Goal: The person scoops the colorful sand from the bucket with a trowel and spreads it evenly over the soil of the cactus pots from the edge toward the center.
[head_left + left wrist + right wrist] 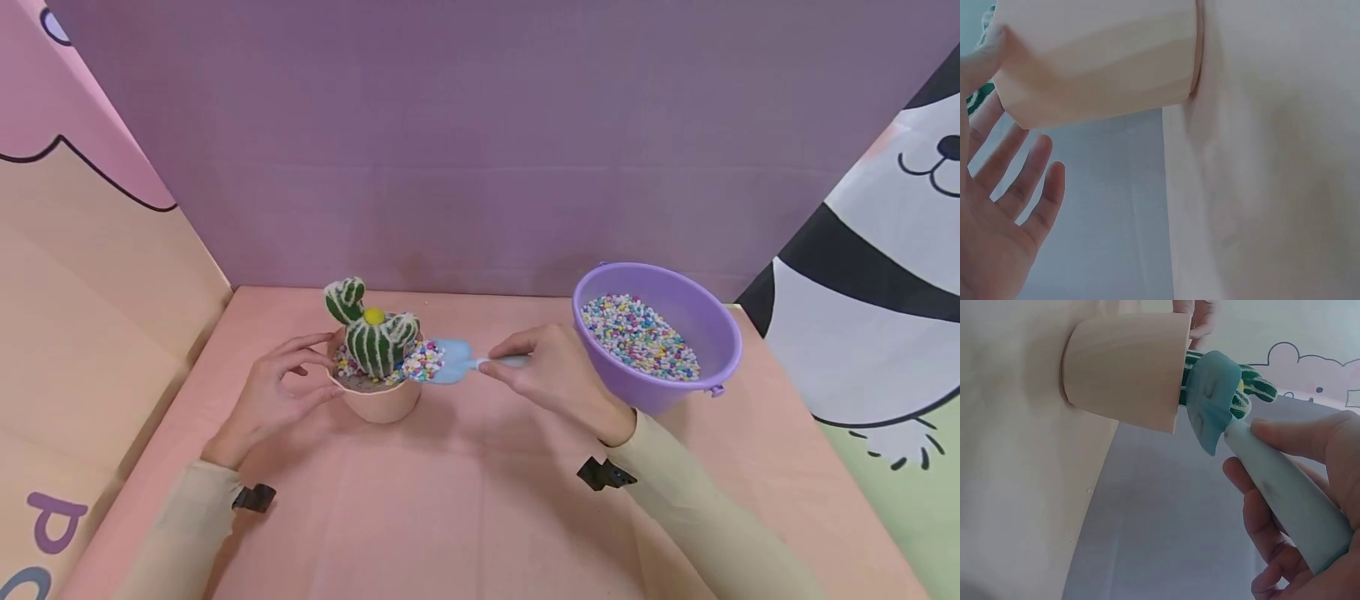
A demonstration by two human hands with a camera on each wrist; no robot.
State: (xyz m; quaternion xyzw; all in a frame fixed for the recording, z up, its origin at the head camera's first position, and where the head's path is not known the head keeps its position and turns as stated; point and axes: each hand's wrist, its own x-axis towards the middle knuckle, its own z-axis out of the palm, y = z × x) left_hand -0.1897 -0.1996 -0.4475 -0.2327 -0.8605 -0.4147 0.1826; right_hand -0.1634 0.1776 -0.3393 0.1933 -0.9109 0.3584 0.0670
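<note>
A peach flower pot (381,407) stands on the table, holding a green knitted cactus (375,348) with a yellow top and some coloured beads around its base. My left hand (281,387) holds the pot's left rim, thumb at the near side and index finger at the far side; its other fingers spread loosely in the left wrist view. In my right hand (551,367) is the handle of a light blue toy shovel (450,362). Multicoloured beads (423,360) lie on its blade, whose tip reaches over the pot's right rim, beside the cactus.
To the right, a purple bucket (705,329) contains many more multicoloured beads (637,333). The pink table (465,508) meets a purple backdrop (480,150) behind. Printed panels flank it, with a panda (877,275) on the right one.
</note>
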